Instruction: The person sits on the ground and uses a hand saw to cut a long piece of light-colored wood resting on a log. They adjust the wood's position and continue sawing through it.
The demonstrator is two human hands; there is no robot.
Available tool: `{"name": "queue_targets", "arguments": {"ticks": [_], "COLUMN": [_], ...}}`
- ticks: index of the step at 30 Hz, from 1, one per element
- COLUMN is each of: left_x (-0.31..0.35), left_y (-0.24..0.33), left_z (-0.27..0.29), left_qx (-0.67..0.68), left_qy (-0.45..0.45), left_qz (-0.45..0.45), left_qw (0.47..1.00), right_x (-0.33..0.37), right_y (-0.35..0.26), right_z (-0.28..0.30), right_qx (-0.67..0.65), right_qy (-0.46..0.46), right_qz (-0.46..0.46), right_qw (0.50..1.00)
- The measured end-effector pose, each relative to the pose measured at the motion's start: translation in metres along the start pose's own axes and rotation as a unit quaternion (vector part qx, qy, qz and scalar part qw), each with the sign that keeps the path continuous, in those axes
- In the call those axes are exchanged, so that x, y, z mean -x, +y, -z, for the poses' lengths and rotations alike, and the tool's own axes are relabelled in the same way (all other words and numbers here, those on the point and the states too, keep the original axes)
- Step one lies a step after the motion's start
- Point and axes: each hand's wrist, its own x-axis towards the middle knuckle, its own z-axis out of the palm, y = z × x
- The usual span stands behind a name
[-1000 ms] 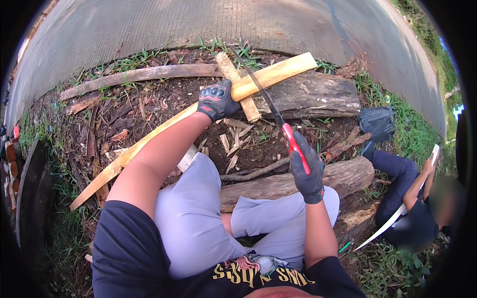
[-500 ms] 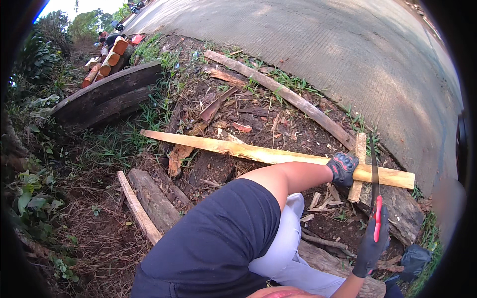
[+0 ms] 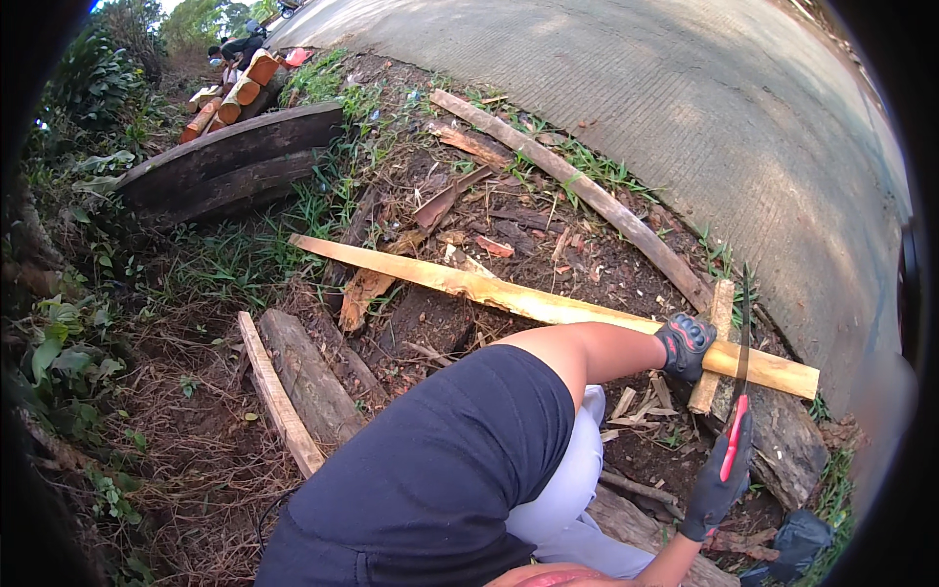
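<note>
Yellow plank [image 3: 533, 304] gripped by left hand [image 3: 688, 345]; right hand [image 3: 719, 489] grips red-handled handsaw [image 3: 737, 418], still crossing plank beside left hand; alignment maintained.

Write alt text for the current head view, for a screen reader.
A person's gloved right hand holds a red-handled saw, its blade crossing over a long pale plank near one end, while the gloved left hand grips the plank. A short wood strip lies crosswise beneath it; a paved road runs beyond.
</note>
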Motion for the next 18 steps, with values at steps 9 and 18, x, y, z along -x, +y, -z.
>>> {"name": "queue_targets", "arguments": {"ticks": [9,18], "left_x": [0.006,0.000], "left_y": [0.000,-0.008], "left_z": [0.007,-0.008], "left_qx": [0.004,-0.002], "left_qy": [0.005,0.042], "left_qz": [-0.006,-0.020], "left_qw": [1.000,0.999], "right_x": [0.057,-0.076], "right_y": [-0.020,0.001], "right_z": [0.072,-0.020], "right_qx": [0.026,-0.016], "right_qy": [0.014,0.027], "right_qz": [0.241,-0.038], "right_qw": [0.970,0.999]}}
